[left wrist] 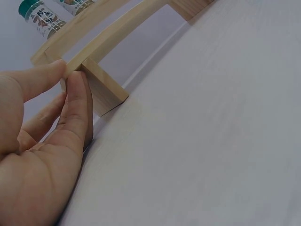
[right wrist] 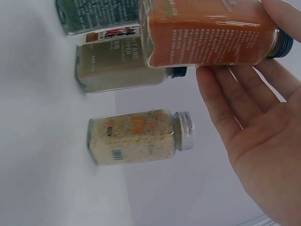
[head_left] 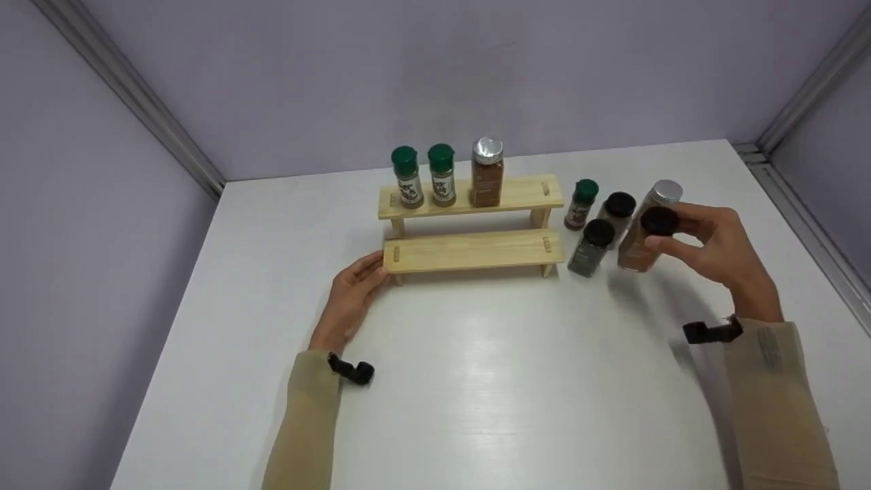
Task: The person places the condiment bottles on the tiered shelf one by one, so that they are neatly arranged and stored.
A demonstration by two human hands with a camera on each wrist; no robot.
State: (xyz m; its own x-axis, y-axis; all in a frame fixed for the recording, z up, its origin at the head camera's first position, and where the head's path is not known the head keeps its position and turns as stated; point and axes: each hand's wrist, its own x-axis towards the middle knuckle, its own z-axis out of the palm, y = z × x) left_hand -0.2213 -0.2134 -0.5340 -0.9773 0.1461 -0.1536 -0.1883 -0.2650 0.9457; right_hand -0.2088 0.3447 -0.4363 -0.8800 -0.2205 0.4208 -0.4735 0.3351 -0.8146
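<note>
My left hand pinches the left end of the wooden rack's lower shelf, thumb above and fingers beneath in the left wrist view. At the right, my right hand holds a spice jar of orange-red powder near its black cap. The jar is tilted and appears raised off the table. Behind it stands a silver-capped jar with pale, speckled contents. Just left of the held jar are a black-capped jar of dark green flakes, another black-capped jar and a small green-capped bottle.
On the rack's upper shelf stand two green-capped bottles, the left one and its neighbour, plus a silver-capped jar of brown-red powder. The white table meets pale walls at the back and sides.
</note>
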